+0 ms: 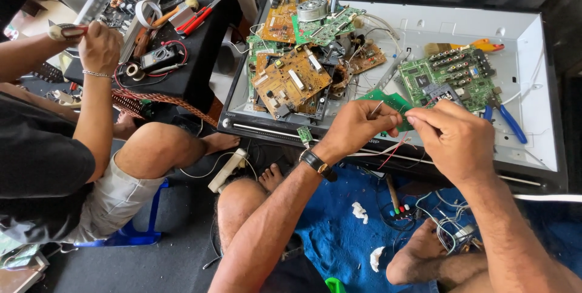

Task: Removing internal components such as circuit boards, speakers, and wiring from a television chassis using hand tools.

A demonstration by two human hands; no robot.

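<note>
Together, the left hand point(357, 126) and right hand point(454, 135) pinch a small green circuit board point(391, 102) over the white tray point(533, 75); the left apparently also grips a thin metal tool point(376, 109)

A glossy green circuit board point(391, 102) is showing between the hands. The tray point(533, 50) beneath is looking like smooth white plastic, matt. The brown boards point(291, 78) are appearing dull, with shiny metal parts. The blue cloth point(345, 220) is lying soft and rumpled. The pliers' point(506, 120) grips are shining blue plastic.
</note>
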